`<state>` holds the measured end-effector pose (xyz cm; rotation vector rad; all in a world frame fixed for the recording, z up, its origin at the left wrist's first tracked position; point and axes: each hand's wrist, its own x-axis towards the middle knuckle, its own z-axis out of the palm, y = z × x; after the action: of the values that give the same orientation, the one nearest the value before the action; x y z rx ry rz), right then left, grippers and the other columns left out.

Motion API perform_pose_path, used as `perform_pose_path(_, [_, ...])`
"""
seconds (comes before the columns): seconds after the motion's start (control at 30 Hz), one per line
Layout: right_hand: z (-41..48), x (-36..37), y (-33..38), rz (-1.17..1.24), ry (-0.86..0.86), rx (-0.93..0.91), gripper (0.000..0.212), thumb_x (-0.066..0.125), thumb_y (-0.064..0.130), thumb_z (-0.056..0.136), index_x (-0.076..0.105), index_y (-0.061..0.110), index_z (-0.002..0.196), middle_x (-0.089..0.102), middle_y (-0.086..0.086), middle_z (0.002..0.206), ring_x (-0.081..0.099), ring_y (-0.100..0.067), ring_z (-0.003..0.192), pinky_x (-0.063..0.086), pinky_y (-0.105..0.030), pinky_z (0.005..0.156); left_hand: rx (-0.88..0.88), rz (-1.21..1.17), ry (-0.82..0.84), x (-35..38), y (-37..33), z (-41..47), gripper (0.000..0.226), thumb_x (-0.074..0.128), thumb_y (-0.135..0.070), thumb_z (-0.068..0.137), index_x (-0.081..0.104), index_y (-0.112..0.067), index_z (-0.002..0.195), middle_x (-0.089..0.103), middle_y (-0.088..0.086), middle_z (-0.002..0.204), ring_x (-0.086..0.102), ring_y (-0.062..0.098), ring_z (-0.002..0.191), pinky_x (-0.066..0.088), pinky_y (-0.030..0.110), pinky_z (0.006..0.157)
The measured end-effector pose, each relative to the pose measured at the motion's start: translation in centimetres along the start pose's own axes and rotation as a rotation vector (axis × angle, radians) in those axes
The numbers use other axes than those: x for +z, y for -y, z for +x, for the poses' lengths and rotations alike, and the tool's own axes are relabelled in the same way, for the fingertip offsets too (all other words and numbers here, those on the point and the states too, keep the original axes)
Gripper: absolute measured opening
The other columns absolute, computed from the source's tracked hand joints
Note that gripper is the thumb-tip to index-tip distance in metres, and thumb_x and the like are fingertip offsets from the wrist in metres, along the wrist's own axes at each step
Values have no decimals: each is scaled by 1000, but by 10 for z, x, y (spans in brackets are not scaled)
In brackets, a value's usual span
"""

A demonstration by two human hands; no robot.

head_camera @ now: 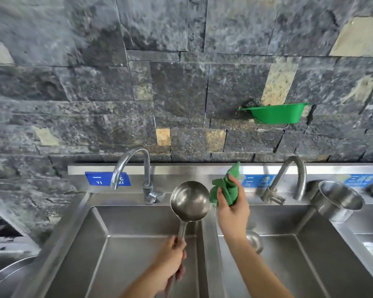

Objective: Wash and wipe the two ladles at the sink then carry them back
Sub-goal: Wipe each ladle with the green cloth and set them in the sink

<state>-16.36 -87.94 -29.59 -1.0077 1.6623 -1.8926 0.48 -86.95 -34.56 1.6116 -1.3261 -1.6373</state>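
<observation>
Head view: left hand grips a round stainless-steel ladle over the left basin (second steel ladle lies in the right one); right hand clutches a crumpled green cloth beside it. Advise firm wiping inside the bowl.

One wide-angle camera, worn on the person's head, looks forward and somewhat down across a double steel sink. It squarely faces the dark stone wall, which fills the upper half, with the basins in the lower half. Both forearms enter from the bottom edge. The left hand on the ladle and the right hand on the green cloth lie at arm's reach from the lens, just below centre. The lens bends the sink's rim and the wall's courses toward the frame's sides.
</observation>
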Motion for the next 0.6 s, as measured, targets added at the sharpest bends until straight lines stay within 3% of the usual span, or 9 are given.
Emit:
perform_pose_path(0.07, [-8, 31, -29, -268, 81, -99, 50, 70, 15, 94, 58, 34, 139, 68, 12, 133, 64, -9, 120, 50, -32, 105, -29, -35, 43, -8, 11, 8, 19, 41, -15, 105, 46, -7, 89, 45, 5, 64, 37, 14, 28, 28, 16, 29])
perform_pose_path(0.13, [-15, 50, -62, -524, 327, -142, 54, 69, 19, 94, 55, 26, 146, 46, -4, 160, 39, -23, 150, 36, -40, 120, -51, -48, 79, -10, 12, 9, 18, 39, -16, 105, 44, -9, 89, 43, 4, 63, 36, 14, 31, 28, 18, 32])
perform_pose_path(0.2, [-24, 63, -90, -743, 501, -97, 55, 64, 28, 99, 50, 21, 152, 29, -9, 168, 13, -26, 159, 19, -42, 128, -48, -42, 119, -15, 17, 12, 18, 39, -17, 105, 44, -9, 90, 41, 3, 62, 34, 14, 33, 28, 20, 33])
perform_pose_path(0.37, [-36, 63, -99, -680, 743, 256, 67, 54, 41, 105, 27, 20, 163, 7, -2, 173, -7, -16, 160, 1, -28, 125, -40, 21, 159, -34, 28, 20, 20, 38, -15, 105, 44, -6, 88, 41, 3, 61, 31, 13, 29, 26, 21, 32])
perform_pose_path(0.47, [-37, 55, -109, -811, 747, 121, 68, 46, 50, 105, 30, 15, 161, 3, -10, 173, -7, -23, 160, -1, -33, 126, -129, -92, 179, -38, 29, 20, 19, 37, -15, 105, 49, -3, 95, 42, 1, 61, 30, 11, 30, 25, 20, 32])
perform_pose_path(0.53, [-40, 54, -111, -919, 634, -24, 80, 31, 68, 97, 40, 16, 157, 0, -17, 172, -11, -31, 159, -2, -37, 127, -204, -241, 211, -35, 26, 18, 24, 35, -20, 106, 51, -5, 97, 42, -2, 59, 29, 9, 33, 26, 19, 33])
perform_pose_path(0.6, [-39, 59, -110, -956, 524, -45, 87, 18, 71, 90, 51, 18, 151, 6, -22, 171, -12, -35, 159, 1, -44, 130, -246, -343, 255, -28, 19, 16, 26, 34, -22, 105, 51, -8, 94, 40, -3, 57, 27, 8, 33, 25, 18, 32])
